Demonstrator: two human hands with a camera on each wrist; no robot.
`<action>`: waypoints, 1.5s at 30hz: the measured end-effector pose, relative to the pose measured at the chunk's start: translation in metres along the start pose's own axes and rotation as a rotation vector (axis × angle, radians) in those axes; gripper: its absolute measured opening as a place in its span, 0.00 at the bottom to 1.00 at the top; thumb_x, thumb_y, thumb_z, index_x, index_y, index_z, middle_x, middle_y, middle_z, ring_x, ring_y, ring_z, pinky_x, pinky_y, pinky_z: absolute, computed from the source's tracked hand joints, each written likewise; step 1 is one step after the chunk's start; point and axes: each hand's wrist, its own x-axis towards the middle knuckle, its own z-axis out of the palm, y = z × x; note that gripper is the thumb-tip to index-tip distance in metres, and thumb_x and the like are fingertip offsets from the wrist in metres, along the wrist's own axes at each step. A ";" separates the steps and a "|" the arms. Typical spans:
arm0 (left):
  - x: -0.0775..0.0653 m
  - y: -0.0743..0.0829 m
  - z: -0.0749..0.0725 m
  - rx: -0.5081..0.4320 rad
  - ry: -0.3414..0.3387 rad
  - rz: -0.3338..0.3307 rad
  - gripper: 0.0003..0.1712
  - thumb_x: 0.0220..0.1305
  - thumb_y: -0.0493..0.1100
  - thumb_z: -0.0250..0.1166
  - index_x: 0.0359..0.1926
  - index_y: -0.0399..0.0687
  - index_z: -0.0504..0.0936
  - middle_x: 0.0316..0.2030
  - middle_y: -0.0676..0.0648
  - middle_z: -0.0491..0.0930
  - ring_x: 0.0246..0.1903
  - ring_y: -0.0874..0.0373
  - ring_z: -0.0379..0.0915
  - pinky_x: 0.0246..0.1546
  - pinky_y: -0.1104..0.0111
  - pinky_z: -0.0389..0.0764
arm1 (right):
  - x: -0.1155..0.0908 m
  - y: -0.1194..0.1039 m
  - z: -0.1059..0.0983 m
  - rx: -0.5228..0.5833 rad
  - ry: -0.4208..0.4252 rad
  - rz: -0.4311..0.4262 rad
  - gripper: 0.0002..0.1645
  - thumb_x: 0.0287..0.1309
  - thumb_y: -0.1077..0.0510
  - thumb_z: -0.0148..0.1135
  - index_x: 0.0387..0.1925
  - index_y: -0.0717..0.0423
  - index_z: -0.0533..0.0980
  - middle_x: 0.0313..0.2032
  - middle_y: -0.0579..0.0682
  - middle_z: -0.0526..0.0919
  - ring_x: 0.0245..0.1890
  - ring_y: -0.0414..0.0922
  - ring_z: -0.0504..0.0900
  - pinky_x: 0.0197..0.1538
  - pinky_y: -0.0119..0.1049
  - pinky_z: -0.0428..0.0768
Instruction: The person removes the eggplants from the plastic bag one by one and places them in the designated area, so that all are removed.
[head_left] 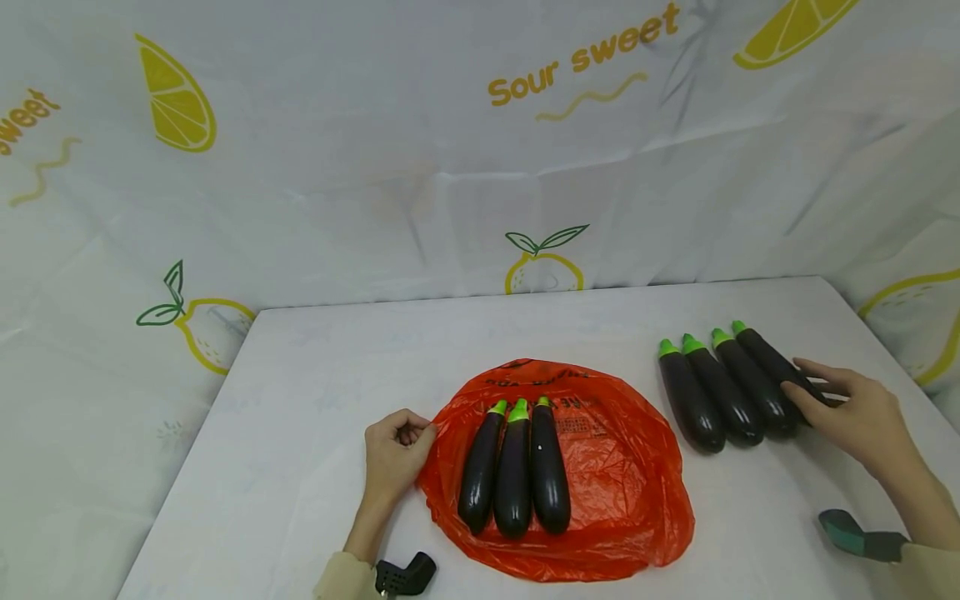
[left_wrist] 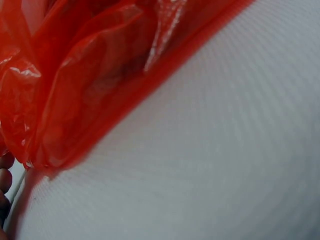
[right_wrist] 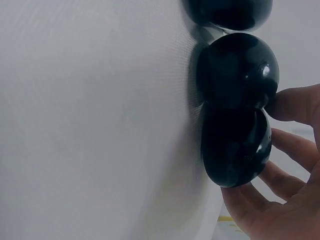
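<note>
White cloth (head_left: 337, 183) printed with lemons hangs behind a white table (head_left: 300, 467). Spread out on the table lies a crinkled red plastic bag (head_left: 615, 500). To its right, apart from it, four dark eggplants (head_left: 722, 398) lie side by side; three more eggplants (head_left: 513, 475) lie on the bag, left of its middle. Thumb and fingers of the right hand (head_left: 855, 412) are clamped about the rightmost eggplant (head_left: 780, 363) of the four; the left hand (head_left: 392, 458) pinches the bag's left edge. Bright green caps (head_left: 667, 347) top all seven
</note>
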 end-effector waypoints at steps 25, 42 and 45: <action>-0.002 -0.002 -0.003 0.000 0.011 -0.003 0.09 0.55 0.31 0.70 0.23 0.49 0.87 0.16 0.52 0.77 0.19 0.66 0.65 0.21 0.75 0.69 | -0.019 -0.062 0.003 0.201 0.260 -0.244 0.24 0.55 0.62 0.73 0.54 0.67 0.82 0.43 0.07 0.67 0.44 0.07 0.65 0.47 0.02 0.61; 0.000 0.000 0.000 -0.012 0.001 0.000 0.09 0.54 0.31 0.70 0.23 0.49 0.87 0.16 0.51 0.77 0.19 0.67 0.65 0.21 0.75 0.70 | -0.040 -0.115 0.021 0.249 0.197 -0.368 0.27 0.46 0.69 0.77 0.52 0.62 0.84 0.49 0.25 0.82 0.45 0.10 0.69 0.48 0.04 0.66; 0.000 0.000 0.000 -0.012 0.001 0.000 0.09 0.54 0.31 0.70 0.24 0.49 0.87 0.17 0.51 0.77 0.19 0.67 0.65 0.22 0.75 0.70 | -0.044 -0.123 0.024 0.254 0.171 -0.391 0.28 0.45 0.69 0.77 0.53 0.62 0.83 0.50 0.51 0.87 0.46 0.09 0.68 0.48 0.04 0.66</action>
